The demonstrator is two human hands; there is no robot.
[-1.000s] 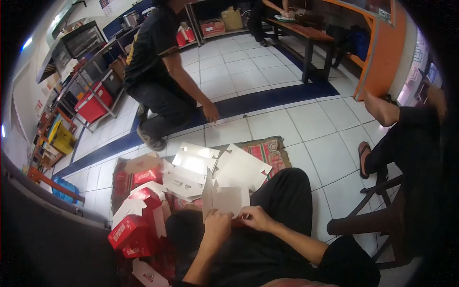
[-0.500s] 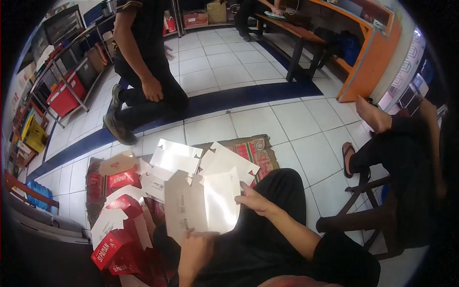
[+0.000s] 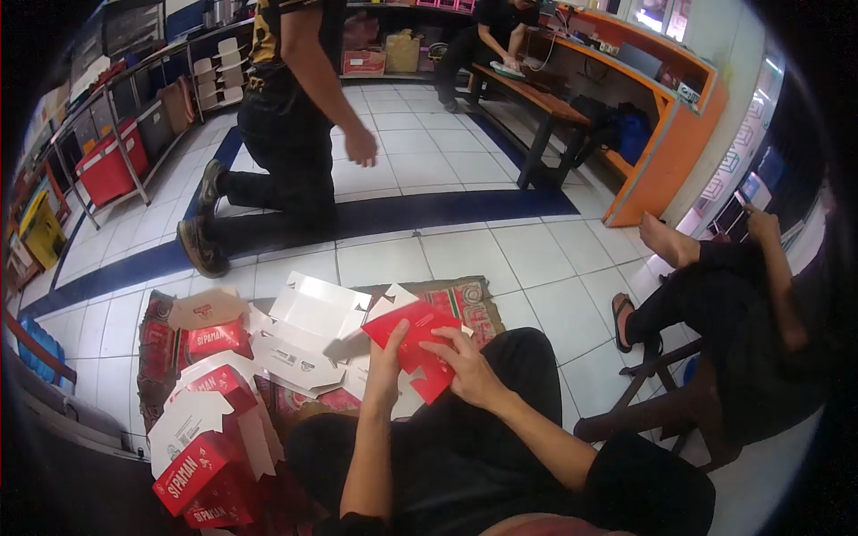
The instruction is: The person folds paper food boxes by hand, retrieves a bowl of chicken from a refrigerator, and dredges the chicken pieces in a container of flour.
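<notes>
Both my hands are closed on a partly folded cardboard food box (image 3: 418, 338), raised above my lap with its red outer side showing. My left hand (image 3: 386, 357) grips its left part, thumb pressed on the red face. On the right part lie the fingers and thumb of my right hand (image 3: 469, 368). Flat white box blanks (image 3: 317, 306) lie just beyond, on a red printed cardboard sheet (image 3: 469, 297). Left of my knee is a pile of folded red boxes (image 3: 198, 464) marked "SI PAMAN", some with white flaps standing open.
A person in black (image 3: 290, 134) kneels on the tiled floor ahead. Someone seated on a wooden stool (image 3: 643, 415) is at my right. Farther back stand a wooden bench (image 3: 545, 98), an orange counter (image 3: 657, 161) and, at left, a rack with a red cooler (image 3: 113, 165).
The box blank has turned from its white inner side to its red side and is bent smaller. My left hand has moved up along it. The kneeling person's torso is more upright.
</notes>
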